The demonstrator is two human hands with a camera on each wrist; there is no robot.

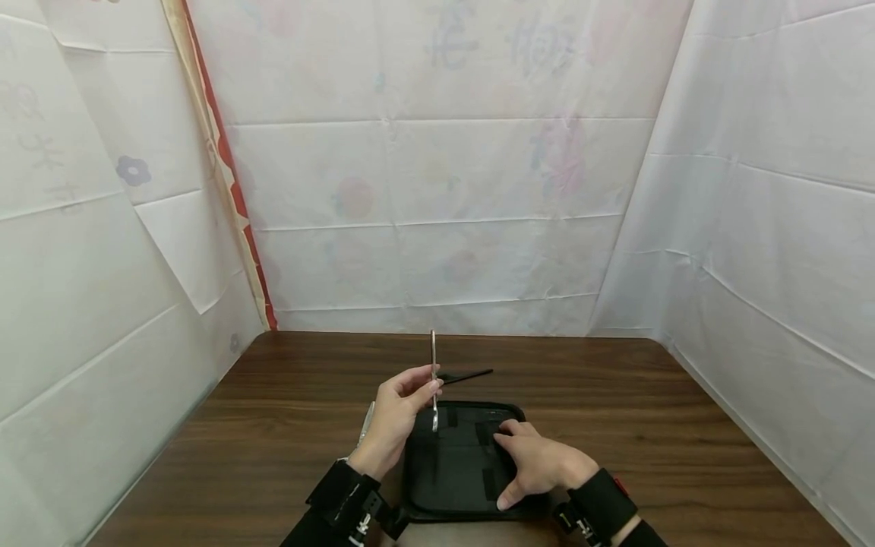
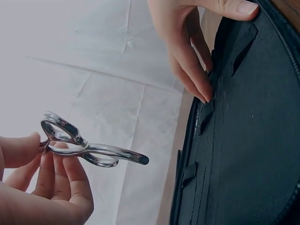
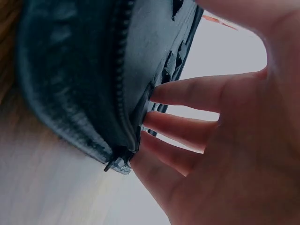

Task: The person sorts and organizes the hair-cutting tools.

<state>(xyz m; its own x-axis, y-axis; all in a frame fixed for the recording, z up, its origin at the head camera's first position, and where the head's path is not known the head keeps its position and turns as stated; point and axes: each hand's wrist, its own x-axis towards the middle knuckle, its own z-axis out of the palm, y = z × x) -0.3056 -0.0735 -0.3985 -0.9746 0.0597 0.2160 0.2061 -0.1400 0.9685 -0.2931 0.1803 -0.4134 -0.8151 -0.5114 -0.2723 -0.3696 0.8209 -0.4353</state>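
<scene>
My left hand (image 1: 395, 416) pinches a pair of shiny silver scissors (image 2: 62, 130) between thumb and fingers, raised over the left part of a black zip case (image 1: 453, 477). In the left wrist view the looped handles stick out beyond the fingertips; the fingers hide the other end. The case lies opened flat on the table, with dark elastic loops (image 2: 205, 117) inside. My right hand (image 1: 547, 462) rests at the case's right side. Its fairly straight fingers (image 3: 187, 91) touch the inner edge by the loops, near the zipper (image 3: 123, 51).
A thin black object (image 1: 468, 376) lies on the brown wooden table (image 1: 294, 425) beyond the case, its kind unclear. A slim pale object (image 1: 367, 422) shows beside the left wrist, partly hidden. White sheeting (image 1: 437, 266) hangs behind and at both sides.
</scene>
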